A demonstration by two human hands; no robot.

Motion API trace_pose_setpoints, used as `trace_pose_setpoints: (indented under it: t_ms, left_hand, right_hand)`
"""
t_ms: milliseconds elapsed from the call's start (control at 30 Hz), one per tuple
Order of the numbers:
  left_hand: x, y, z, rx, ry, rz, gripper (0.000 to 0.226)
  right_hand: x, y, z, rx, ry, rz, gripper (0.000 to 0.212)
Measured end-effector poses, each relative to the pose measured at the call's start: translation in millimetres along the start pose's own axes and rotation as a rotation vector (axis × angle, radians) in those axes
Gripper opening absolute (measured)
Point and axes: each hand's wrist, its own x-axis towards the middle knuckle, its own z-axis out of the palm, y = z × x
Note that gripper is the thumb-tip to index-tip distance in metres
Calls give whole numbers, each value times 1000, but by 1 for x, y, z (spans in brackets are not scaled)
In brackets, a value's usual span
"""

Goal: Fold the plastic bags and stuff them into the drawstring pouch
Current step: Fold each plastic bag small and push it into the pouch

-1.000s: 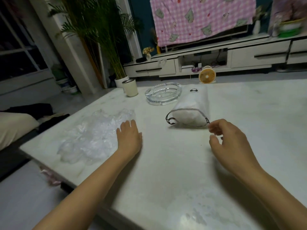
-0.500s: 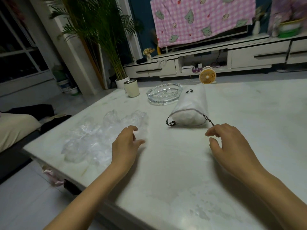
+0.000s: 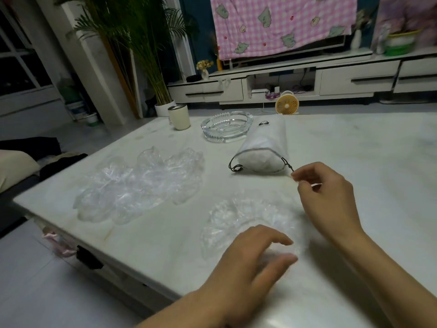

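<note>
Plastic bags point(image 3: 139, 183), clear and crumpled, lie in a loose pile toward the left edge of the pale marble table point(image 3: 354, 150), well apart from both hands. One separate plastic bag point(image 3: 246, 216) is spread flat closer to the near edge, between the pile and the right forearm. The left hand point(image 3: 250, 261) is over the near part of this bag with its fingers spread and fairly straight. It is motion-blurred, so I cannot tell whether it presses the bag or only hovers over it.

The white drawstring pouch point(image 3: 262, 150) lies on its side toward the far edge, its mouth facing the person and showing white filling inside. The right hand point(image 3: 331, 192) is just beside the pouch's mouth on the near right. Its thumb and forefinger pinch the end of the black drawstring cord point(image 3: 289, 167), and its other fingers are curled.

Beyond the pouch, near the far edge, stand a glass ashtray point(image 3: 224, 126) and, left of it, a cream mug point(image 3: 179, 117). A small yellow fan point(image 3: 286, 105) sits on the floor past the table.
</note>
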Motion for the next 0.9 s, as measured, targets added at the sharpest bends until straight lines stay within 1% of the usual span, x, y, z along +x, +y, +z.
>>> trace_pose_setpoints:
  t_ms: [67, 100, 133, 167, 233, 267, 300, 333, 367, 400, 467, 533, 567, 633, 667, 700, 733, 767, 800, 833, 867, 900]
  left_hand:
    - [7, 1, -6, -11, 180, -25, 28]
    - [12, -4, -9, 39, 230, -53, 30]
    - [17, -11, -15, 119, 223, -91, 36]
    - [21, -22, -15, 220, 151, -125, 47]
    - [22, -42, -13, 463, -84, -174, 75]
    - [20, -50, -13, 578, -195, -223, 80]
    - [20, -54, -11, 636, -266, -289, 75]
    - [19, -56, -12, 650, -299, -353, 67]
    - [18, -56, -13, 640, -294, -392, 63]
    - [18, -56, -14, 636, -289, -413, 62]
    - [16, -58, -15, 649, -293, -424, 63]
    - [15, -58, -14, 643, -301, -436, 63]
    - [14, -59, -13, 643, -309, -444, 63]
    - [13, -59, -13, 640, -294, -440, 63]
    - [13, -58, -14, 624, -283, -421, 63]
    - [11, -59, -15, 593, -258, -374, 64]
    - [8, -59, -17, 546, -205, -294, 66]
    - [4, -58, -20, 490, -132, -188, 66]
    - [-1, -57, -22, 435, -77, -86, 60]
    - [-5, -57, -25, 397, -42, -1, 51]
    - [-10, -58, -28, 373, -30, 46, 44]
    - [-13, -58, -28, 371, -35, 75, 42]
  right_hand:
    - [-3, -2, -1, 7, 36, -18, 26]
    - [-7, -3, 2, 4, 21, -30, 27]
    - [-11, -4, 8, -7, -34, -42, 28]
    - [-19, -2, 15, -62, -129, -75, 30]
    - [-33, 5, 33, -287, -404, -235, 40]
    - [-37, 11, 40, -414, -558, -282, 49]
    - [-38, 17, 43, -553, -680, -295, 60]
    - [-36, 21, 43, -671, -743, -296, 74]
    - [-33, 24, 41, -744, -764, -286, 83]
    - [-29, 26, 39, -790, -770, -271, 79]
    - [-26, 30, 36, -814, -812, -240, 63]
    - [-26, 32, 37, -811, -822, -232, 64]
    - [-26, 33, 37, -823, -823, -239, 70]
    - [-29, 32, 38, -802, -815, -256, 90]
    - [-30, 32, 38, -786, -815, -260, 95]
    - [-31, 31, 36, -753, -801, -264, 93]
    - [-29, 28, 33, -690, -762, -258, 85]
    - [-27, 25, 31, -573, -687, -245, 70]
    - [-23, 21, 27, -431, -587, -219, 53]
    - [-18, 19, 22, -309, -463, -209, 39]
    - [-13, 16, 18, -233, -384, -195, 28]
    - [-8, 13, 12, -166, -368, -175, 19]
